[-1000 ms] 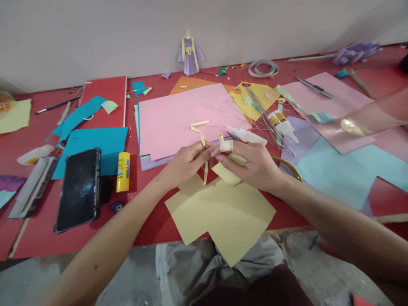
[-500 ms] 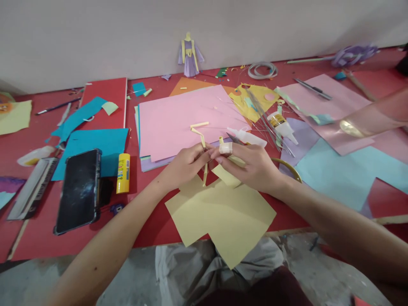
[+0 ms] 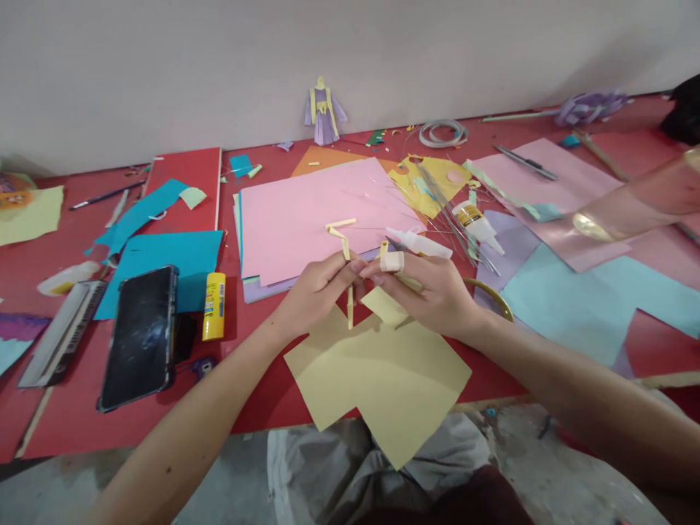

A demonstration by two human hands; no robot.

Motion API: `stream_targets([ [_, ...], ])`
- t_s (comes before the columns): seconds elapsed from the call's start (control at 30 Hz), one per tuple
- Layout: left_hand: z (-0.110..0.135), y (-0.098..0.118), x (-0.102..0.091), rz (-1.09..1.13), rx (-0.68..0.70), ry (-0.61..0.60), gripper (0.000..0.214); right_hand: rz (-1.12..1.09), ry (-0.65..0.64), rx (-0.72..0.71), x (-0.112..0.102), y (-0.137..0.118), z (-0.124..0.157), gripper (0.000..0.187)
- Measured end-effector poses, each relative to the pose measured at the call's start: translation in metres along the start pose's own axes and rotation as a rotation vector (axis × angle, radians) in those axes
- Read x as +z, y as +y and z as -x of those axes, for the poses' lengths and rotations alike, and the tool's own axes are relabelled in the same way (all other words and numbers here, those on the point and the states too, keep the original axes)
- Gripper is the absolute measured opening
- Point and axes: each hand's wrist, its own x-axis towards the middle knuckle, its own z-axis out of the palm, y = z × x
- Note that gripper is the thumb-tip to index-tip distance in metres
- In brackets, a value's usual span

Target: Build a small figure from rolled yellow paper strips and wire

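Fingers hide the middle of the work: the left hand (image 3: pixel 317 292) has its thumb and forefinger clamped on a bent yellow paper stick (image 3: pixel 345 251), whose zigzag upper end shows above the knuckles and whose lower end comes out beneath them. The held stretch is covered. The right hand (image 3: pixel 440 288) brings its fingertips up against the left's; I cannot tell whether its grip is closed on anything. Behind its forefinger, which wears a pale wrap (image 3: pixel 392 262), the mouth of a yellow paper tube (image 3: pixel 383 248) pokes up, the rest mostly hidden. A small cream paper piece (image 3: pixel 383 306) is partly covered by the right hand, and below lies a notched yellow sheet (image 3: pixel 377 372) overhanging the near edge of the red desk (image 3: pixel 257 408).

Beyond the hands, a white bottle (image 3: pixel 429 246) is partly masked by the right hand, as is a dark pointed tip (image 3: pixel 394 245) beside it. Only an arc of an olive ring (image 3: pixel 495 297) shows past the right wrist. A phone (image 3: pixel 139 335) partly covers a blue sheet (image 3: pixel 183 255); the dark thing (image 3: pixel 186 335) against its side is too dim to identify. At right, a see-through pinkish shape (image 3: pixel 628 204) and a black object (image 3: pixel 683 109) run out of view, both unclear.
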Motion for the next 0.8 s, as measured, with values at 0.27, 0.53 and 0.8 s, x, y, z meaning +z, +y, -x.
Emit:
stream_targets([
  [0.27, 0.0036, 0.0034, 0.0014, -0.103, 0.1, 0.074, 0.029, -0.053, 0.007, -0.006, -0.0008, -0.002, -0.001, 0.019],
  [0.53, 0.0024, 0.0027, 0.0025, 0.004, 0.042, 0.152, 0.026, -0.029, 0.028, -0.021, -0.003, -0.0013, 0.0008, 0.029],
  [0.8, 0.0016, 0.0007, 0.0024, 0.093, 0.018, 0.162, 0.026, 0.027, 0.02, 0.088, -0.0023, 0.002, 0.0046, 0.033],
])
